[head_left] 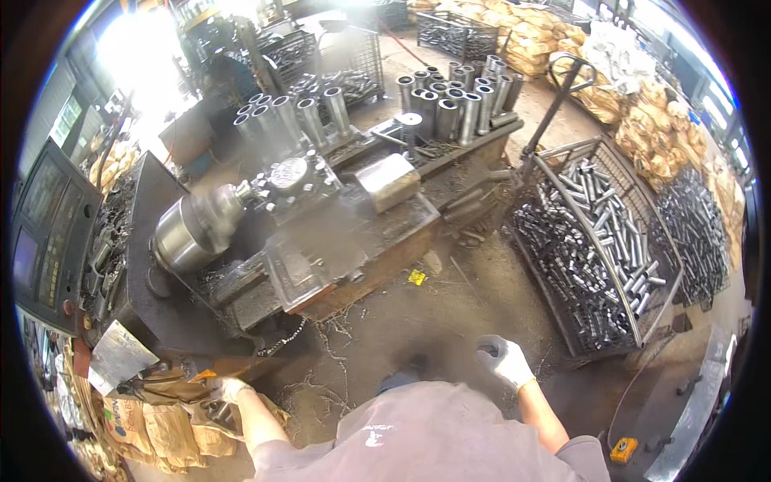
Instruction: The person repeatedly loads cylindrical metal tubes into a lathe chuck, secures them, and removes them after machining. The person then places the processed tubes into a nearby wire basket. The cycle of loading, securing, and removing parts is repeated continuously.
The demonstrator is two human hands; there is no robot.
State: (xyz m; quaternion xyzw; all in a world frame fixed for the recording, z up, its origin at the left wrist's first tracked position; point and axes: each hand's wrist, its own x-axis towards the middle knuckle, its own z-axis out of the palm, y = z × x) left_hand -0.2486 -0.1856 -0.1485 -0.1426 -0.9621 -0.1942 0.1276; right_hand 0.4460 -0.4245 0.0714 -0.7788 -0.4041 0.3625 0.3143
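Observation:
My right hand (507, 363), in a white work glove, is held out over the floor to the right of my body. Its fingers curl around a small dark, rounded piece (487, 349), too blurred to name. At the lower left, my gloved left hand (230, 390) is low beside an open woven sack (173, 430); its fingers are mostly hidden. Several metal pieces (221, 413) lie in the sack's mouth just below that hand. Ahead is a lathe with a shiny chuck (191, 231) and a tool turret (291, 173), both apart from my hands.
A control panel (52, 237) stands at the left. Upright steel tubes (447, 116) crowd the machine's far end. On the right, a wire cage (554, 257) on a pallet jack (554, 104) holds many metal rods (614, 233). Metal shavings (325, 394) litter the floor. A yellow box (623, 450) lies lower right.

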